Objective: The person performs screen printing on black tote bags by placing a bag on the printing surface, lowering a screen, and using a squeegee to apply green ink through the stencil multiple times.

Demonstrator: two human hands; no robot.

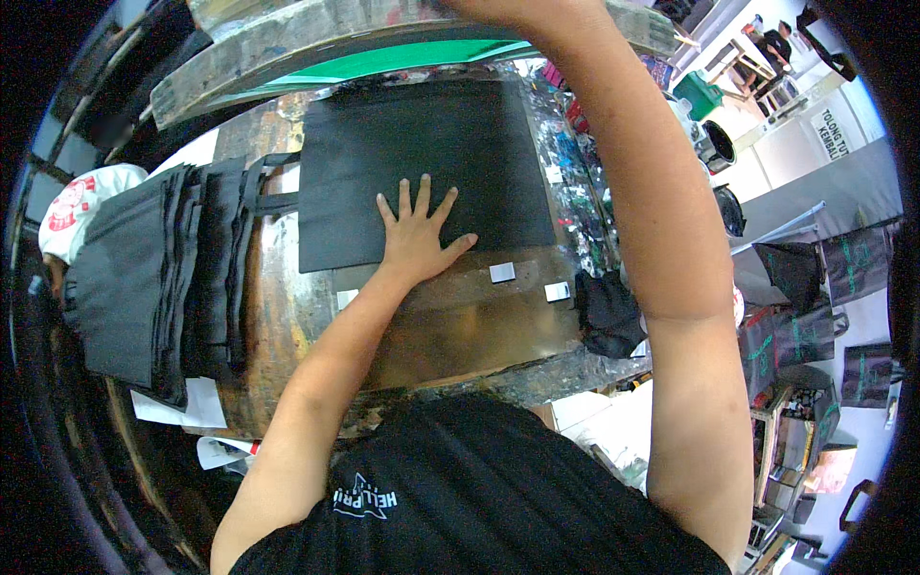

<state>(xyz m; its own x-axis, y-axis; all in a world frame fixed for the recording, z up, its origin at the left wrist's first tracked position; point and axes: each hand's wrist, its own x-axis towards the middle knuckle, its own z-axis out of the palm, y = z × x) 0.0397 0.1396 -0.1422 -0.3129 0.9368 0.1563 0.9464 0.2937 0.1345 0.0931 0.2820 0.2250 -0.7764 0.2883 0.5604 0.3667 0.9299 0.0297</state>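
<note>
A black fabric bag (431,134) lies flat on the worn worktable, its strap handles (278,203) pointing left. My left hand (419,240) rests palm down near the bag's front edge, fingers spread, holding nothing. My right arm reaches far forward. Only part of my right hand (494,8) shows at the top edge of the picture, by a raised wooden screen frame (383,34) with green mesh (402,59). Its fingers are out of sight, so I cannot tell whether they grip the frame.
A stack of black bags (134,278) sits at the left. Small white pads (502,273) lie on the table in front of the bag. Crumpled black cloth (609,311) is at the right. Someone in a white shirt (96,201) is at far left; printed black bags (800,335) are at far right.
</note>
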